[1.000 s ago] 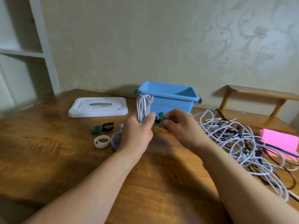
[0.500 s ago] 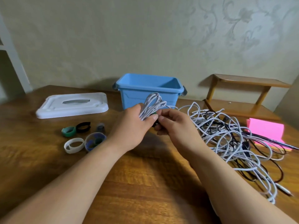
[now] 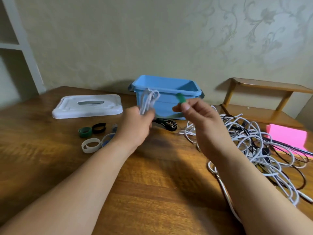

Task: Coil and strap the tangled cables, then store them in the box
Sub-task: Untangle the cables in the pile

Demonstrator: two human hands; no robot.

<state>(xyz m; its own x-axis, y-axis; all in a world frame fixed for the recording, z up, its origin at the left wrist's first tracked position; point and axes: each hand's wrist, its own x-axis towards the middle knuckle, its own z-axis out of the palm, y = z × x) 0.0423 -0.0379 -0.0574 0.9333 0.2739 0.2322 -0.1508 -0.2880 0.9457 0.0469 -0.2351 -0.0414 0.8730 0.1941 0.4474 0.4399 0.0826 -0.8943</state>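
Two hands now apart, left hand (image 3: 135, 126) gripping white coil (image 3: 149, 100), right hand (image 3: 194, 114) pinching green strap (image 3: 180, 98) pulled out.

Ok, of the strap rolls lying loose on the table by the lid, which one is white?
The white strap roll, the largest loop, lying nearest the camera. The green roll and black roll sit behind it, closer to the lid.

We hold both forearms out, left hand (image 3: 135, 122) fisted (blurred), right hand (image 3: 194, 116) pinching with thumb and forefinger.
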